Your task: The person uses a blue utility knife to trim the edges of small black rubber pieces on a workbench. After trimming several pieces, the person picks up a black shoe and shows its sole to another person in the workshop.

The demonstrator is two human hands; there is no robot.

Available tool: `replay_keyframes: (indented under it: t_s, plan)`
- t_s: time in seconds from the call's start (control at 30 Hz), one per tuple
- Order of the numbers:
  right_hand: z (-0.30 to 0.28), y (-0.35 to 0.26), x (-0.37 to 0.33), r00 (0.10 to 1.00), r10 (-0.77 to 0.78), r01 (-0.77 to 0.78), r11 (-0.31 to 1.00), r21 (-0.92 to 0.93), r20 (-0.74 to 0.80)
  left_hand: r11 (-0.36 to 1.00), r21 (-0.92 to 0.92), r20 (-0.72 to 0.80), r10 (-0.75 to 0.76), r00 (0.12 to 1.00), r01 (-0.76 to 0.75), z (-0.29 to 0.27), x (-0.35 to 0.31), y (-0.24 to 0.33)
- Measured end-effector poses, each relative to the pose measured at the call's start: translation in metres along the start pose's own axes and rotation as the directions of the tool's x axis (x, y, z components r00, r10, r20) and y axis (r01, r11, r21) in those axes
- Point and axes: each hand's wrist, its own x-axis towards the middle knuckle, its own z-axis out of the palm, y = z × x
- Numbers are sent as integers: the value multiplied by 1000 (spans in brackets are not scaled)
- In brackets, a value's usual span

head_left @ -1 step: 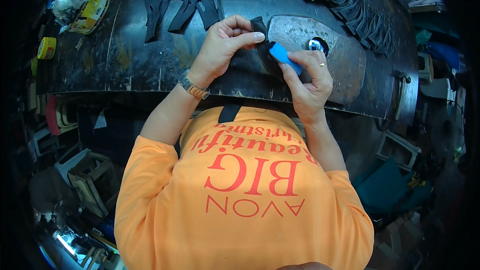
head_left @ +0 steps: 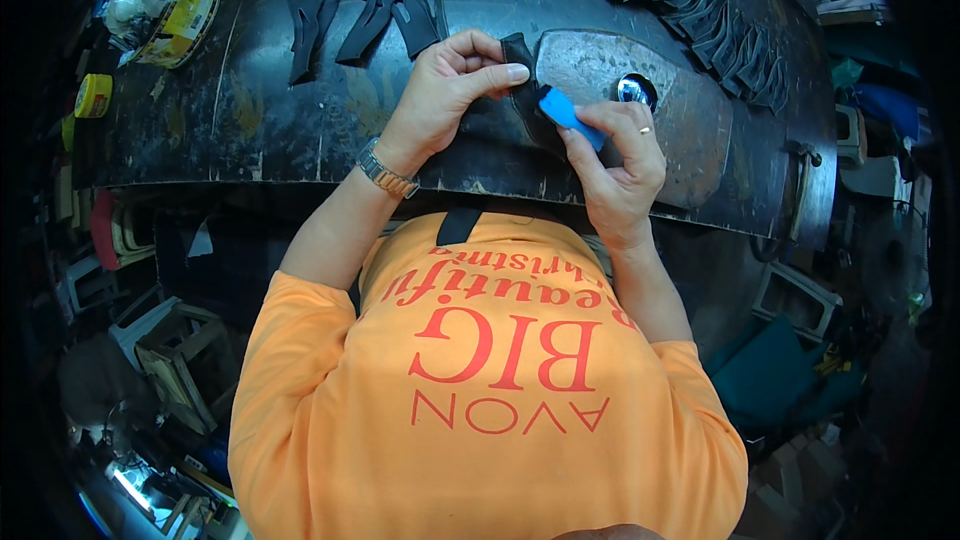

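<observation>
- Table's [head_left: 250, 145] left edge: two yellow containers [head_left: 188, 28]
- Far right corner: overlapping black strips [head_left: 700, 25], uncountable
- Left hand [head_left: 458, 82] pinches one black piece [head_left: 524, 105]; right hand [head_left: 622, 158] grips one blue item [head_left: 566, 114]

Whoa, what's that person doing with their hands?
The person's left hand is pinching a dark strip at the table's near side. The right hand holds a small blue tool with its dark tip close to the strip; whether they touch is hard to tell. More dark pieces lie farther back on the table, and a long overlapping row of them sits over to the right.
</observation>
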Motion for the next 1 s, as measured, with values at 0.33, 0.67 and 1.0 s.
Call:
replay_keyframes:
  t_s: [0.33,0.67,1.0]
  plan:
    - [-11,8,-12,996,-31,44,986,-163,82,999,15,-49,-33,998,34,-2,1,-1]
    - [-14,7,-12,994,-38,61,973,-224,105,999,6,-72,-43,996,44,-2,1,-1]
    - [-17,5,-15,998,-46,50,988,-149,33,1000,-11,-115,-15,993,14,-7,2,-6]
